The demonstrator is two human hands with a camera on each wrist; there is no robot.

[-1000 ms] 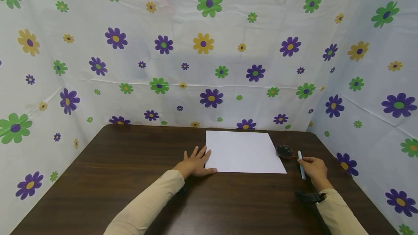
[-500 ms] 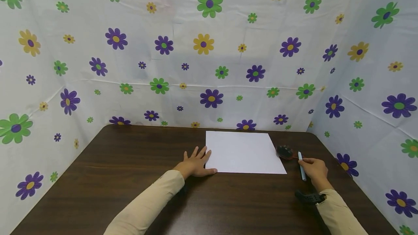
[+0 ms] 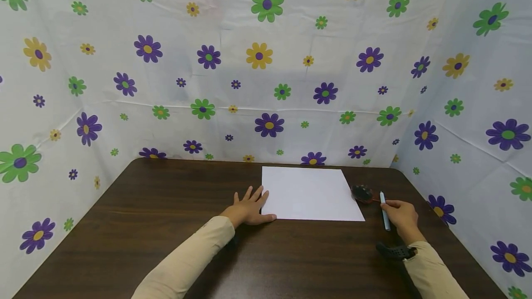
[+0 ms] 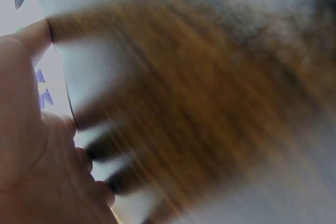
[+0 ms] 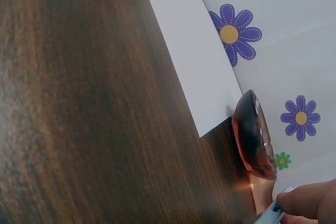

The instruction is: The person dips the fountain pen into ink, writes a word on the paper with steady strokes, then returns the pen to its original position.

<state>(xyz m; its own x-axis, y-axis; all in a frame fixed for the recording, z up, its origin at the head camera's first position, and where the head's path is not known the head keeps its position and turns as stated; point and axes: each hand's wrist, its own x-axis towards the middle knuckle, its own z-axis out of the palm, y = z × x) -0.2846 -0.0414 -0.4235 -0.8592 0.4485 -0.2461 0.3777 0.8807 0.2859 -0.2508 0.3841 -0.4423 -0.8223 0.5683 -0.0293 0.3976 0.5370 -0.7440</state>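
My left hand [image 3: 248, 211] rests on the table with spread fingers, its fingertips on the left edge of a white sheet of paper [image 3: 309, 193]. In the left wrist view, the left hand [image 4: 42, 150] shows its palm side close up. At the right, my right hand [image 3: 401, 216] pinches a light blue-grey pen [image 3: 385, 220] between thumb and fingers. Beside it lies a shiny copper-coloured spoon [image 3: 362, 194], its bowl at the paper's right edge. The spoon's handle [image 5: 261, 192] runs towards the right hand [image 5: 310, 202], passing behind the pen; its far end is hidden.
The dark wooden table [image 3: 124, 225] has rounded far corners. A white flowered curtain [image 3: 232, 68] hangs behind it and along both sides. A black watch strap [image 3: 392, 250] is at the right wrist.
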